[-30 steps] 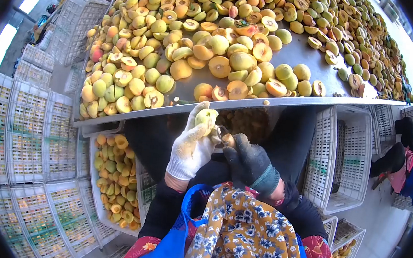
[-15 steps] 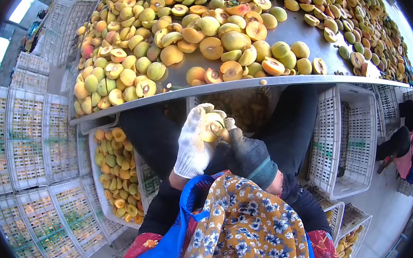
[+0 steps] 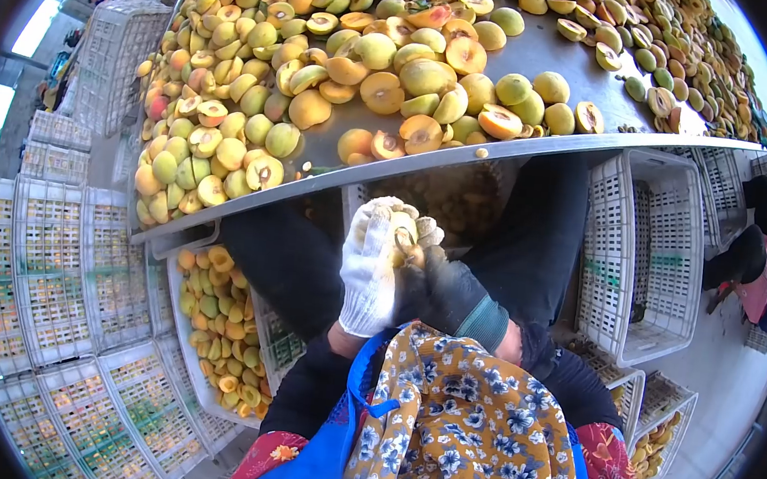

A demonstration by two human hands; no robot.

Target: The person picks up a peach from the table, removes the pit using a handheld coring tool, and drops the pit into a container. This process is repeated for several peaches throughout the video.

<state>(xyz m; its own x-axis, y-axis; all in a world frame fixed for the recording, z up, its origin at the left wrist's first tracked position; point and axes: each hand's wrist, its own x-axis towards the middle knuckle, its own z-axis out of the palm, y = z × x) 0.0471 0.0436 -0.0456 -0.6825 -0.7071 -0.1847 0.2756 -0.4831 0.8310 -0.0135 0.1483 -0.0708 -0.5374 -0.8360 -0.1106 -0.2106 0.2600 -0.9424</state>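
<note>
A cut peach [image 3: 405,230] is held in front of my lap, its pale yellow flesh facing up. My left hand [image 3: 370,270], in a white knitted glove, wraps round it from the left. My right hand [image 3: 452,287], in a dark grey glove with a green cuff, is closed against its right side, fingertips right at the cut face. A thin curved edge shows on the flesh between my hands; what the right fingers grip there I cannot tell. Just beyond my hands, the metal table [image 3: 558,65] bears many peach halves [image 3: 383,93], some with stones in them.
A crate of peach halves [image 3: 221,326] stands at my left, beside stacked white crates [image 3: 54,256]. An upright crate [image 3: 641,262] is at my right, with more crates [image 3: 663,428] below. The table's metal edge [image 3: 445,161] runs across above my knees. A person [image 3: 751,263] is at far right.
My right hand has drawn in closer to the left, its fingers now further over the peach. Both hands have turned slightly, and the camera view has shifted a little.
</note>
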